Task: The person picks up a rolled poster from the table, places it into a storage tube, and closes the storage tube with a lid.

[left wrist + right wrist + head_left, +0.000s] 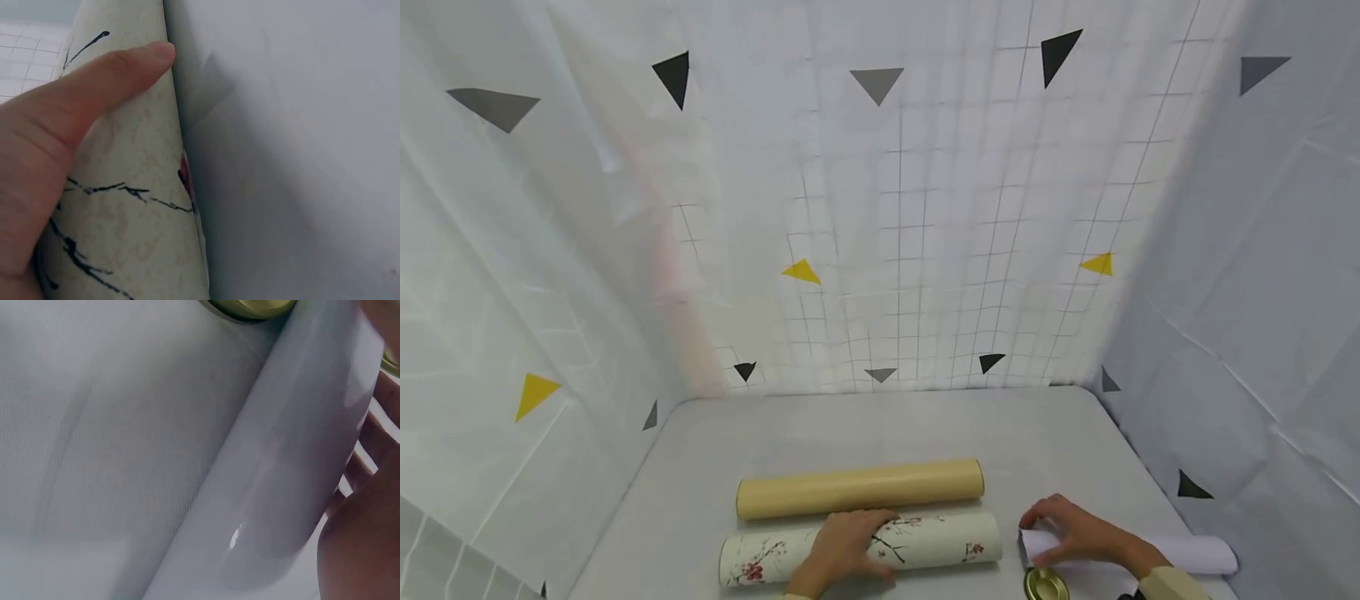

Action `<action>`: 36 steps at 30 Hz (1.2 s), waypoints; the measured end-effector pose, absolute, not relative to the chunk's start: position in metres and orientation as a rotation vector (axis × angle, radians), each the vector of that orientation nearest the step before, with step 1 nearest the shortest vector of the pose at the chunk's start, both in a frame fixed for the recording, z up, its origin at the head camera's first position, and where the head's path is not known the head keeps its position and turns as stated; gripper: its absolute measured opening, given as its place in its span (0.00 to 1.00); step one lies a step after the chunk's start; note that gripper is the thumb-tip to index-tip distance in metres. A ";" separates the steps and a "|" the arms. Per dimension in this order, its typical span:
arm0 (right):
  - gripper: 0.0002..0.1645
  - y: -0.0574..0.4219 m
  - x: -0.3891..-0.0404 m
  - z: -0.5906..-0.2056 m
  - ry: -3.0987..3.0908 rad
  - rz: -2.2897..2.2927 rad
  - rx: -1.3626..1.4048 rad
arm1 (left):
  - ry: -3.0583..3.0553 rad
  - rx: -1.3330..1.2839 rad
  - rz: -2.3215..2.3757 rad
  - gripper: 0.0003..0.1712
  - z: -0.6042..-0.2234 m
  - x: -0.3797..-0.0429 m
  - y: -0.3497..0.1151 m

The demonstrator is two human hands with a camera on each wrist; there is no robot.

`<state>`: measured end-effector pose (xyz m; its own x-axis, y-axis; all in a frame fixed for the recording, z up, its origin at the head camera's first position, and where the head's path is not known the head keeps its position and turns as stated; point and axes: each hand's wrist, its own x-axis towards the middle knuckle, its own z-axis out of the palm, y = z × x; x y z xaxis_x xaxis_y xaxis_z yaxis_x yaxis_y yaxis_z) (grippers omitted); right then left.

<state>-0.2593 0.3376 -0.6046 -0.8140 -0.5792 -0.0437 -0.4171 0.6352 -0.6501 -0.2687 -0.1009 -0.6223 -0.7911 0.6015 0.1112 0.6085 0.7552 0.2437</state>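
Observation:
A cream roll with red blossoms and dark branches (943,546) lies crosswise on the table. My left hand (844,546) grips it near its middle, fingers over the far side and thumb on the near side. The left wrist view shows that thumb (119,75) across the patterned surface. To the right, my right hand (1078,533) holds the left end of a glossy white roll (1195,554), thumb on the near side and fingers beyond it. A round gold lid (1047,585) lies just below that end, partly cut off by the frame.
Behind the blossom roll lies a plain tan roll (861,490), nearly parallel to it. White sheeting (955,200) with black, grey and yellow triangles walls in the white table (865,429) at the back and both sides. More gold (391,362) shows beyond the right fingers in the right wrist view.

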 end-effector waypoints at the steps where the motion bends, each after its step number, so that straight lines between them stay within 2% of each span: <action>1: 0.25 0.338 -0.259 -0.605 2.617 -0.934 -0.828 | -2.920 -1.005 -0.415 0.50 -0.622 -0.269 -0.101; 4: 0.23 0.337 -0.260 -0.607 2.632 -0.909 -0.832 | -2.911 -1.003 -0.439 0.49 -0.622 -0.270 -0.101; 15: 0.24 0.329 -0.267 -0.610 2.686 -0.829 -0.700 | -2.839 -0.975 -0.464 0.47 -0.620 -0.268 -0.100; 36: 0.27 0.291 -0.274 -0.599 2.802 -0.826 -0.962 | -2.710 -0.890 -0.436 0.46 -0.613 -0.265 -0.102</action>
<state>-0.2745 0.2910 -0.5989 -0.8023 -0.5871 0.1080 -0.5518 0.6603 -0.5094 -0.2649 -0.1023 -0.6131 -0.7804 0.5314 0.3294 0.6079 0.7682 0.2009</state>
